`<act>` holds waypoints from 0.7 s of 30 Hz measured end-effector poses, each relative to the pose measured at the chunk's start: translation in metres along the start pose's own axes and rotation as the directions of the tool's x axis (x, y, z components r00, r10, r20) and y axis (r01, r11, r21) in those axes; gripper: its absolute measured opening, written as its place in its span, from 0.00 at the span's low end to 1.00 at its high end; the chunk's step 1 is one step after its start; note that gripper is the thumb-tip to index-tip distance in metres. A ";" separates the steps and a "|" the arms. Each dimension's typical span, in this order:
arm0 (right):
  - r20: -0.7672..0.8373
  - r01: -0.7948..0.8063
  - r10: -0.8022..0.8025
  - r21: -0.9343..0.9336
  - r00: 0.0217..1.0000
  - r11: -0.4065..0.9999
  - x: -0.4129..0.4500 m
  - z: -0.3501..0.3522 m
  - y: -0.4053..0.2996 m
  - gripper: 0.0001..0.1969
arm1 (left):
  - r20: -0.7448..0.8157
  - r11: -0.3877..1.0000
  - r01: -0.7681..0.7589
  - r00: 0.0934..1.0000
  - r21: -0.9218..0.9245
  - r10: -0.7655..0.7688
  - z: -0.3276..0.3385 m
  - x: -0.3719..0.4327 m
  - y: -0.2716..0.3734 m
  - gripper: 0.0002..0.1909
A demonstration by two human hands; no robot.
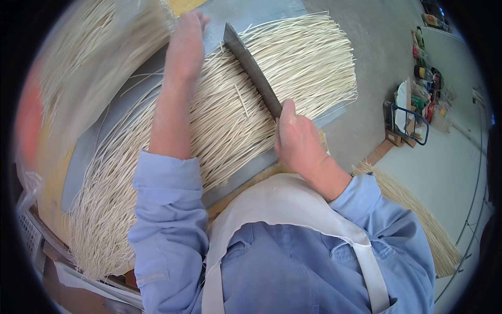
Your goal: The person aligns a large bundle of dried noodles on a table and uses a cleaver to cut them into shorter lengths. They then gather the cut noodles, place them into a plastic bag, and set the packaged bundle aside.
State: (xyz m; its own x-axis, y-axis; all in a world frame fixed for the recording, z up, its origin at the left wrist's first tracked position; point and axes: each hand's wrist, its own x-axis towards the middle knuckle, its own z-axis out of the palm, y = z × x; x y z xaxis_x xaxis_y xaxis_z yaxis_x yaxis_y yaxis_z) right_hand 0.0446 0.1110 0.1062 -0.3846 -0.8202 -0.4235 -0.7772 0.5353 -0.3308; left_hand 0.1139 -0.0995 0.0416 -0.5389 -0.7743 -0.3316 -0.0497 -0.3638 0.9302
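Note:
A wide layer of long, thin, pale noodle-like strands (pixel 223 114) covers a grey-blue sheet (pixel 259 161). My right hand (pixel 300 137) grips the near end of a long, flat metal blade (pixel 255 72), which lies slanting across the strands. Several short loose pieces rest beside the blade. My left hand (pixel 186 47) is raised at the far side of the layer, left of the blade's tip, with its fingers bent. It is next to a blurred translucent plastic sheet (pixel 117 59); whether it holds anything is hidden.
More strands (pixel 78 51) lie under the plastic at the upper left. Another bundle of strands (pixel 419 223) is behind my right elbow. A blue-framed hand cart (pixel 415 121) with boxes and bags stands at the right, by a pale wall. A white plastic crate (pixel 29 231) is at the lower left.

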 end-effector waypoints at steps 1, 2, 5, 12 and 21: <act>-0.015 0.013 -0.013 -0.016 1.000 1.000 0.001 -0.001 0.000 0.14 | 0.031 0.965 -0.010 1.000 0.264 0.001 -0.003 -0.008 -0.007 0.33; -0.012 0.013 -0.013 -0.015 1.000 1.000 0.001 -0.002 -0.001 0.13 | 0.062 0.861 -0.026 0.998 0.508 -0.006 -0.006 -0.017 -0.014 0.31; -0.026 0.027 -0.028 -0.033 0.999 0.999 0.003 -0.008 -0.005 0.12 | 0.218 0.392 -0.202 0.976 0.898 0.003 -0.008 -0.040 -0.029 0.29; -0.024 0.031 -0.031 -0.031 0.999 0.999 -0.002 -0.026 -0.011 0.08 | 0.282 0.047 -0.281 0.959 0.959 -0.022 -0.004 -0.057 -0.045 0.31; 0.012 0.022 -0.022 -0.038 1.000 0.999 -0.036 -0.029 -0.003 0.09 | 0.304 0.046 -0.306 0.951 0.951 0.052 -0.006 -0.052 -0.057 0.31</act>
State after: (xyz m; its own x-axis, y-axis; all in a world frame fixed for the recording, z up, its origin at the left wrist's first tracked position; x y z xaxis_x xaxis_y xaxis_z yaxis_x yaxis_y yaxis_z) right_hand 0.0464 0.1336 0.1467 -0.3612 -0.8292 -0.4266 -0.8041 0.5086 -0.3078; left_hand 0.1496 -0.0416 0.0046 -0.7706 -0.5985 -0.2192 -0.6370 0.7126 0.2939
